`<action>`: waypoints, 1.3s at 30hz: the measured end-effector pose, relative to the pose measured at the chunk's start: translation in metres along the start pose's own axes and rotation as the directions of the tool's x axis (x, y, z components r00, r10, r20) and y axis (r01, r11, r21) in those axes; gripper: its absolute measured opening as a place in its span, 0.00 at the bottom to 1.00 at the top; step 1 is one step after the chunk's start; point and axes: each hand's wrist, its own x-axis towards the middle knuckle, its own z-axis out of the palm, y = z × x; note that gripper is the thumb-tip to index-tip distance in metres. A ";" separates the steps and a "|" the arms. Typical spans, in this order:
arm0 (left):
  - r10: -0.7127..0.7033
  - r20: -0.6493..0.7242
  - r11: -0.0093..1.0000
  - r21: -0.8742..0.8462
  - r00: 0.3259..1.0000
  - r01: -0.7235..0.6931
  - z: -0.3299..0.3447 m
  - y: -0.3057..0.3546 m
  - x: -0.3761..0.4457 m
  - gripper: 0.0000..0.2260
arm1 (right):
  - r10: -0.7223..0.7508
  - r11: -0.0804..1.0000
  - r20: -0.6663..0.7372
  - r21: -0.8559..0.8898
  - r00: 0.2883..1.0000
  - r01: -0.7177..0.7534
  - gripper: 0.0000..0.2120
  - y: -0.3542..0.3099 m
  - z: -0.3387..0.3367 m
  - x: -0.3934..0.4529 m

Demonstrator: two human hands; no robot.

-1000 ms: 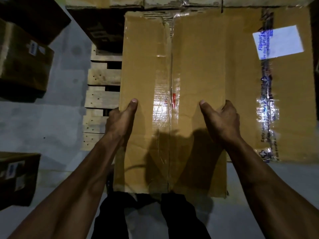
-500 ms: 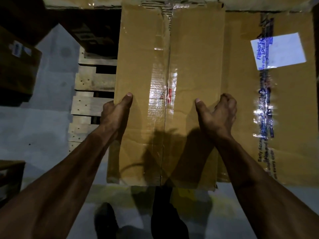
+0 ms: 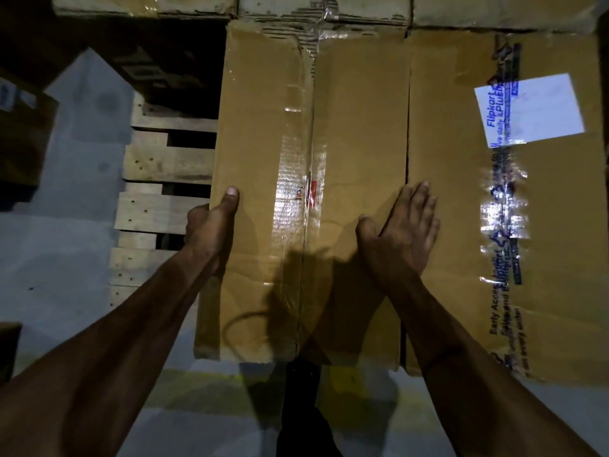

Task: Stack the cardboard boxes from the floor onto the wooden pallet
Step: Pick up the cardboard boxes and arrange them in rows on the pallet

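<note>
Here, at the far left, a dark brown cardboard box (image 3: 23,133) is sitting on the grey concrete floor (image 3: 66,232), apart from the pale slatted wooden pallet (image 3: 164,189) whose bare boards are showing just right of it. Next comes the long tan cardboard box with a clear-taped centre seam (image 3: 306,192), lying on the pallet with its long axis running from near to far, its far end reaching a row of worn cardboard boxes (image 3: 323,8) across the top and its near end overhanging the pallet's near edge above the floor. The left hand (image 3: 211,225) is gripping this box's left edge about midway along, thumb laid on the top face and the fingers curling down out of sight over the side. The right hand (image 3: 400,232) is lying flat on the box's right part, fingers straight and together, holding nothing, their tips reaching the dark seam where this box is meeting the broad tan cardboard box with a white label and blue-printed tape (image 3: 514,199) just beside it on the right. Both hands are sitting on the near half, so most of the box's length is lying ahead of them toward the far row; any final seating looks to be a push along that axis, with a sideways nudge from the left hand, the only one actually gripping it.
</note>
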 end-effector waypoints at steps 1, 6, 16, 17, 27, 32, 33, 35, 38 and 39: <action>-0.008 -0.006 1.000 0.010 1.000 0.008 0.000 0.000 0.000 0.25 | -0.007 1.000 0.007 -0.010 1.000 0.007 0.44 0.000 0.000 0.000; -0.045 0.047 0.998 0.046 0.998 0.043 -0.001 0.002 -0.003 0.32 | -0.092 0.993 0.080 -0.064 0.993 0.097 0.39 0.007 -0.008 -0.003; 0.185 0.103 0.943 0.262 0.977 -0.206 -0.024 -0.023 -0.036 0.36 | -0.164 0.962 0.243 -0.177 0.956 0.210 0.38 0.041 -0.022 -0.066; 0.242 0.141 0.910 0.309 0.960 -0.275 -0.030 -0.032 -0.046 0.38 | -0.162 0.958 0.260 -0.191 0.952 0.215 0.39 0.046 -0.021 -0.076; 0.298 0.395 0.487 0.720 0.869 -0.495 -0.075 -0.109 -0.108 0.54 | -0.183 0.899 0.386 -0.308 0.904 0.313 0.53 0.090 -0.017 -0.153; 0.276 0.500 0.180 0.812 0.821 -0.555 -0.088 -0.116 -0.110 0.61 | -0.191 0.879 0.394 -0.340 0.899 0.335 0.52 0.090 -0.020 -0.158; 0.278 0.506 0.150 0.816 0.816 -0.557 -0.089 -0.114 -0.111 0.60 | -0.200 0.880 0.371 -0.338 0.907 0.333 0.50 0.089 -0.019 -0.159; 0.299 0.510 0.101 0.824 0.807 -0.558 -0.089 -0.112 -0.111 0.56 | -0.214 0.885 0.344 -0.328 0.914 0.330 0.46 0.089 -0.016 -0.159; 0.300 0.506 0.055 0.837 0.809 -0.544 -0.084 -0.110 -0.113 0.54 | -0.226 0.886 0.340 -0.318 0.913 0.338 0.43 0.091 -0.015 -0.159; 0.293 0.500 0.056 0.842 0.815 -0.537 -0.083 -0.110 -0.113 0.54 | -0.229 0.884 0.340 -0.319 0.912 0.341 0.42 0.092 -0.015 -0.158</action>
